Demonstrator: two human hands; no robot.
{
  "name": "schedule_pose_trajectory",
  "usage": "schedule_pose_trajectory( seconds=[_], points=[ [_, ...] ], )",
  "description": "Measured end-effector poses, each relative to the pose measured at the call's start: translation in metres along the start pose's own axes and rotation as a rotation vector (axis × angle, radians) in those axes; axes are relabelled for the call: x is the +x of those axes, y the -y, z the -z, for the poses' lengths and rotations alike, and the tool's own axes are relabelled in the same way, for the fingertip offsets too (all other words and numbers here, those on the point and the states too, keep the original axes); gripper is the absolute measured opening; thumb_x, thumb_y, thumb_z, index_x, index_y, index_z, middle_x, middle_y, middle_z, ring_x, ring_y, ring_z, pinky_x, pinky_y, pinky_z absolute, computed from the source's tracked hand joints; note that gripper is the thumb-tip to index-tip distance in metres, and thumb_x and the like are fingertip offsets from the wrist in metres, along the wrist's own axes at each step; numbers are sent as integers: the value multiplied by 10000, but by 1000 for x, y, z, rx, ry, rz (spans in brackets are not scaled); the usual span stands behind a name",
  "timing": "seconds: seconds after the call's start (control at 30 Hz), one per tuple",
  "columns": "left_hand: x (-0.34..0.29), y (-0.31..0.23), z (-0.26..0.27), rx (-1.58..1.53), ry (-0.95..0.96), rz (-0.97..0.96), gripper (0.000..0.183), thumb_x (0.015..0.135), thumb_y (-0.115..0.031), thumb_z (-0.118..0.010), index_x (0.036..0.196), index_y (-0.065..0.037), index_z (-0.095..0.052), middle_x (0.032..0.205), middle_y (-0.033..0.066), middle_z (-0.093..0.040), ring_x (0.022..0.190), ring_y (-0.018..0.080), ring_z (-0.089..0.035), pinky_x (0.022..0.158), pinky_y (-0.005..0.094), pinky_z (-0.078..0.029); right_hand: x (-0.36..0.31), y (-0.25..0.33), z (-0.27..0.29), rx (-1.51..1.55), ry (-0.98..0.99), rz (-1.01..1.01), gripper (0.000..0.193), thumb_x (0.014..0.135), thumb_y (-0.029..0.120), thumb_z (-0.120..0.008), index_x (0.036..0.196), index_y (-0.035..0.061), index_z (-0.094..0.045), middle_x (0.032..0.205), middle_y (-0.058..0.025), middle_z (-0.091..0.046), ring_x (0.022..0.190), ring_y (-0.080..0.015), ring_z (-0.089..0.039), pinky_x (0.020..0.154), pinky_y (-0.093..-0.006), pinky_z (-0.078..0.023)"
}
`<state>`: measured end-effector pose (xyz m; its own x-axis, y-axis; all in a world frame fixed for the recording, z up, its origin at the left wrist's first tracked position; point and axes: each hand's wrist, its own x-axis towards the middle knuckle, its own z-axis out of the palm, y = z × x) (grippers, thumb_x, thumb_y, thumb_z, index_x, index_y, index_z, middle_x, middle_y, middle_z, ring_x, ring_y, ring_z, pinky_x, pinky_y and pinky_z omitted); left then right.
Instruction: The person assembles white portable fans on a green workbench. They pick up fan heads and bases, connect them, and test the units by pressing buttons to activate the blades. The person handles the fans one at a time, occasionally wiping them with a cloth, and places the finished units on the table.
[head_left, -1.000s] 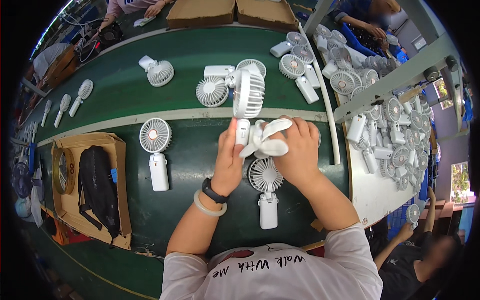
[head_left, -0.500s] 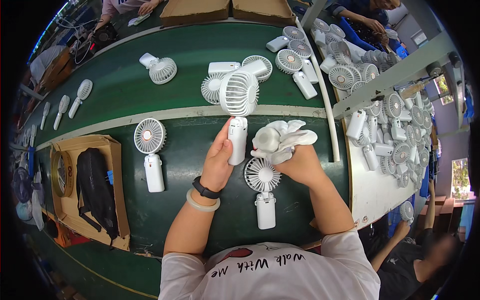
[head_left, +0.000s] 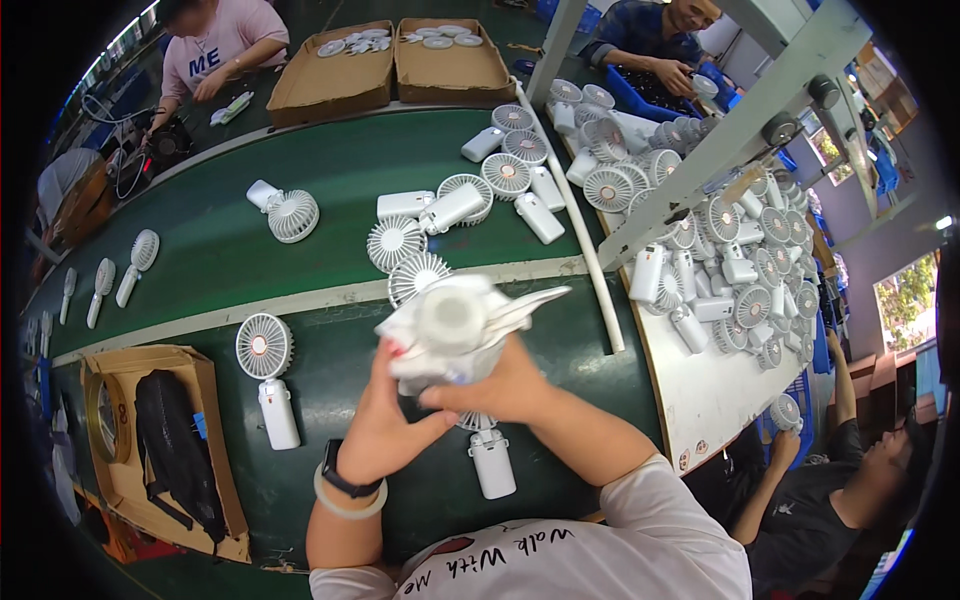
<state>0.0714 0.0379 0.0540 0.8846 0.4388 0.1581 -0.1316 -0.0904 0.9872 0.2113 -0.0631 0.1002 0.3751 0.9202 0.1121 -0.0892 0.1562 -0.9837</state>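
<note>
A bunched white cloth, blurred, sits between my hands with a rounded pale shape on top. My right hand is closed on the cloth. My left hand curls round it from the other side. Just beyond the cloth shows the ribbed head of a white handheld fan; its handle is hidden behind the cloth and my left fingers. Below my hands lies another handheld fan, its head partly covered by my right hand. To the left, a third fan lies lengthwise on the green surface.
Several fans lie on the green belt. A white rail divides it from a white table heaped with fans. At left is a cardboard box with a black bag and tape roll. Other people sit around.
My right hand has brought the cloth left, over the fan handle in my left hand. The fan's head has come lower and nearer. The whole view has tilted up and shifted.
</note>
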Motion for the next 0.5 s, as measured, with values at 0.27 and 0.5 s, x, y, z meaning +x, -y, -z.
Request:
schedule_pose_trajectory(
  seconds=[0.27, 0.5],
  points=[
    [-32, -46, 57, 786, -545, -167, 591, 693, -127, -720, 1214, -6, -469, 1127, 121, -560, 1048, 234, -553, 919, 361, -435, 28, -15, 24, -551, 342, 359, 544, 747, 174, -689, 1232, 33, -488, 1270, -153, -477, 1191, -300, -436, 1009, -375, -337],
    [-106, -34, 180, 187, -1133, -193, 741, 810, -112, -649, 1381, -2, -189, 1234, 163, -479, 1162, 243, -453, 979, 381, -361, 43, -75, 67, -1053, 62, 368, 389, 730, 155, -678, 1096, 63, -584, 1177, -122, -541, 1098, -330, -472, 953, -417, -371]
  ],
)
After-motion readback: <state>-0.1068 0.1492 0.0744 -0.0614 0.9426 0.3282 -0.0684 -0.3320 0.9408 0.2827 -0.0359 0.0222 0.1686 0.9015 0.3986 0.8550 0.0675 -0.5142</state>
